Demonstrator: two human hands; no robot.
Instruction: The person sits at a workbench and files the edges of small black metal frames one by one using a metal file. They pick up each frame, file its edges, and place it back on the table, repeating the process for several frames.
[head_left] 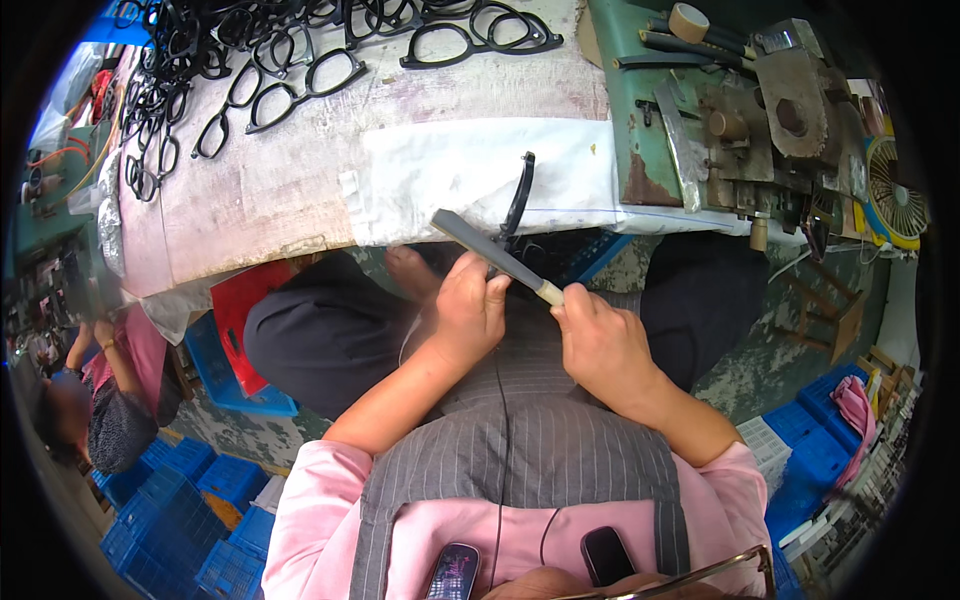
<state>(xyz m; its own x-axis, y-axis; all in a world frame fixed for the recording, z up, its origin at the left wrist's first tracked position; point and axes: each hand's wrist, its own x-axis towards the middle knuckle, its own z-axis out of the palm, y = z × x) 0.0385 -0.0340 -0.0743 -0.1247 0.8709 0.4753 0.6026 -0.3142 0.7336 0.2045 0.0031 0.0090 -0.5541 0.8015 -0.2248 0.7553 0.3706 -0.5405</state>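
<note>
My right hand [605, 345] is closed around the pale handle of a flat grey file [490, 250], whose blade slants up and left over my left hand. Fingers bent, my left hand [470, 308] grips a black eyeglass frame [521, 192] just off the table's near edge. One dark arm of that frame sticks up past the blade, in front of the white sheet [430, 170]. The blade and my fingers hide most of the rest of the frame, so whether the file touches it cannot be made out.
Many black eyeglass frames [435, 45] lie heaped along the far side of the worktable [250, 200]. A metal clamping machine [790, 115] stands on the green bench at right, near a yellow fan [893, 195]. Blue crates [235, 480] stand on the floor. Another person [115, 400] sits at left.
</note>
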